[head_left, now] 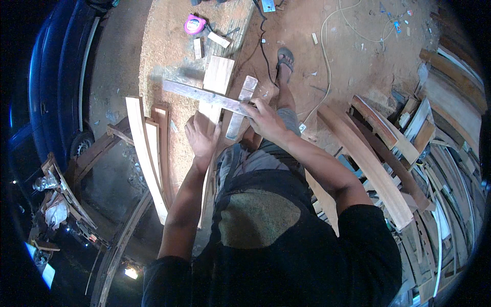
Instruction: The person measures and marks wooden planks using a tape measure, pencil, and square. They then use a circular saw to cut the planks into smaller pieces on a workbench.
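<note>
A long, pale wooden board (219,71) lies lengthwise along the workbench (158,51). My left hand (202,137) is over its near part, thumb along the right edge and fingers toward the left edge, holding it. Across the board, tilted, lies the long blade of a worn wooden try square (197,93). Its shorter crosspiece stands off to the board's right. My right hand (264,120) grips the square close to where the two pieces meet. The fingertips of my left hand sit just below the blade, apart from it.
A pink tape measure (194,24) and small wood offcuts (219,40) lie at the bench's far end. Several strips (137,138) rest along its left side. Stacked lumber (373,163) fills the right. A cable (327,61) crosses the dirt floor; a blue vehicle (56,66) stands left.
</note>
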Motion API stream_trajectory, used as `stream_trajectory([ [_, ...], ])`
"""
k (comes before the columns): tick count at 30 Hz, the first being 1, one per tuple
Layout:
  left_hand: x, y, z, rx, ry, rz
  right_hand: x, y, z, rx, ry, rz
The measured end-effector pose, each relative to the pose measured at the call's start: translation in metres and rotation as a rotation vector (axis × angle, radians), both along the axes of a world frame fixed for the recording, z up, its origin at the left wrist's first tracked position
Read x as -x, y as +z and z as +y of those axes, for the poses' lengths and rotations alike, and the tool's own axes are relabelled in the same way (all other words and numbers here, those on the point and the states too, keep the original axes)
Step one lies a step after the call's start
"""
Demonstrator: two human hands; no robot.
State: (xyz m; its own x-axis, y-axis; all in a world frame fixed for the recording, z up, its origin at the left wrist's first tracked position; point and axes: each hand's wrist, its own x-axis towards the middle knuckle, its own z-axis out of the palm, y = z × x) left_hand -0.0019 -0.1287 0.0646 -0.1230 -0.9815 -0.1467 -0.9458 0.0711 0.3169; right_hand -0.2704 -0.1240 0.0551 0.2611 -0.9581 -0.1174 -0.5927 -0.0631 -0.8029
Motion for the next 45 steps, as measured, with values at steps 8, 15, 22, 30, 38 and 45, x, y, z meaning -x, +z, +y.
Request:
stream_trajectory([
  [8, 0.004, 0.009, -0.013, -0.033, 0.043, 0.141, -0.022, 0.009, -0.009, -0.025, -0.034, 0.009],
  [15, 0.02, 0.007, -0.031, 0.039, -0.048, 0.283, -0.034, 0.001, -0.03, -0.08, -0.008, -0.022],
  [22, 0.033, -0.004, -0.031, 0.108, -0.042, 0.156, -0.006, 0.065, -0.123, 0.109, 0.048, 0.182],
  [30, 0.021, -0.006, -0.032, -0.04, 0.01, 0.165, 0.006, 0.066, -0.315, 0.651, 0.699, 1.05],
  [38, 0.011, -0.014, -0.027, 0.082, 0.017, 0.267, -0.024, 0.017, -0.423, 0.133, 0.813, 1.363],
  [45, 0.01, -0.015, -0.022, 0.074, 0.025, 0.211, 0.013, 0.119, -0.433, 0.29, 0.629, 1.06],
])
